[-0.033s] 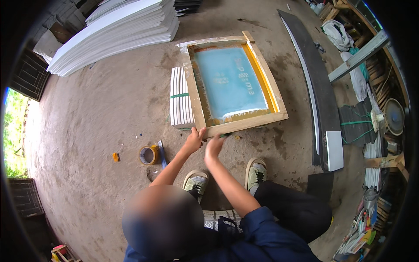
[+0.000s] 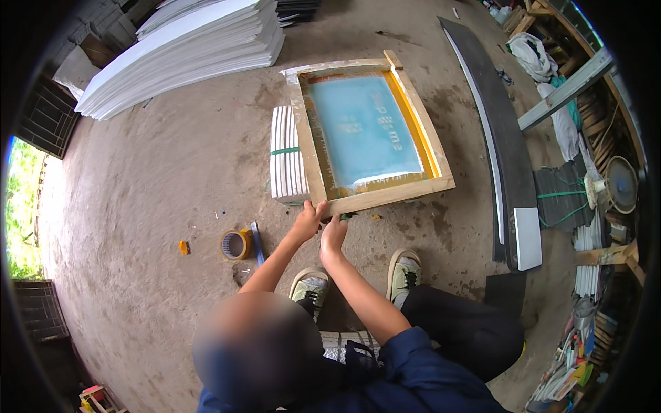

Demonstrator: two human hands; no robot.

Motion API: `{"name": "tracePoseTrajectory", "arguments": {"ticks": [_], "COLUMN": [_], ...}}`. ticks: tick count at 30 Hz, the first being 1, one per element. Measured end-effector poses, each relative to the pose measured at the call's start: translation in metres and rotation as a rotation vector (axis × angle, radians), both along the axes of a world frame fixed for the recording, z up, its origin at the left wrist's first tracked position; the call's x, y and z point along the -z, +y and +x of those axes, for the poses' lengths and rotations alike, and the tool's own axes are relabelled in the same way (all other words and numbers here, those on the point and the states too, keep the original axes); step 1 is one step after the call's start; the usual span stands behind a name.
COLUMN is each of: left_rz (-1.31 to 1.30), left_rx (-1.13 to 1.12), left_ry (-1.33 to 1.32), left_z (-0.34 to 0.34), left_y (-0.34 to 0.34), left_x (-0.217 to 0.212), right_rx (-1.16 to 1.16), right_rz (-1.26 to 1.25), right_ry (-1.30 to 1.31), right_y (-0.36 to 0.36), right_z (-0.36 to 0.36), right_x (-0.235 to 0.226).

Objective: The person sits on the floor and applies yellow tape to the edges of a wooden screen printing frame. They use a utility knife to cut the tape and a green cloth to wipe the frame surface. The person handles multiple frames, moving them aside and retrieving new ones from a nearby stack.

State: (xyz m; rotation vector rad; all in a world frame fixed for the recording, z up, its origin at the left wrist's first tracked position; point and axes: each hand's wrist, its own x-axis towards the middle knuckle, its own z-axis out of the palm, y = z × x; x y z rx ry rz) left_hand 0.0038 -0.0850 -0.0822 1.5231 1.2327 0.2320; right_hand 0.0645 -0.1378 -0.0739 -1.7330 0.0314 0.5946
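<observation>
A wooden-framed printing screen [image 2: 385, 193] with pale blue mesh lies on a strapped bundle of white sheets [image 2: 284, 168]. At the screen's near left corner, my left hand [image 2: 309, 220] is closed on the wooden frame, fingers over its edge. Just right of it, my right hand [image 2: 333, 235] is closed below the frame's near edge. A small bit of green shows by its fingertips, and what they hold is hidden. Yellow-brown borders run along the mesh, and pale lettering shows through it.
A roll of tape [image 2: 236, 245] lies on the floor at left, beside a blue strip [image 2: 257, 241] and a small orange piece [image 2: 184, 247]. A tall stack of white sheets [image 2: 186, 58] stands far left. Long dark boards [image 2: 492, 138] lie at right, with a post [image 2: 568, 89] beyond.
My right hand has shifted slightly left, closer to my left hand, and less green shows at its fingers. My left hand keeps its place on the frame corner.
</observation>
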Motion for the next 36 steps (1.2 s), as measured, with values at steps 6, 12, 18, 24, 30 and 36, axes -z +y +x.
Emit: {"name": "tracePoseTrajectory", "arguments": {"ticks": [6,12,18,24,30,36], "left_rz": [0.286,0.135,0.029,0.111,0.16,0.135], "left_rx": [-0.062,-0.309,-0.381,-0.506,-0.735,-0.772], "left_ry": [-0.007,-0.239,-0.365,-0.352,-0.465,-0.479], "left_z": [-0.054,-0.072,-0.089,-0.12,-0.139,-0.135], "left_y": [0.012,-0.001,-0.01,-0.014,-0.02,-0.023], "left_x": [0.021,0.027,0.025,0.029,0.027,0.023], "right_rx": [0.308,0.369,0.244,-0.274,0.101,-0.147], "right_rz": [0.218,0.171,0.171,0.339,0.253,0.277], "right_ry": [0.264,0.038,0.298,0.911,0.79,0.733], "right_y": [-0.034,-0.012,0.013,0.016,-0.007,0.041], "right_z": [0.117,0.238,0.093,-0.047,0.042,0.001], "right_x": [0.017,0.004,-0.004,-0.03,0.021,0.014]}}
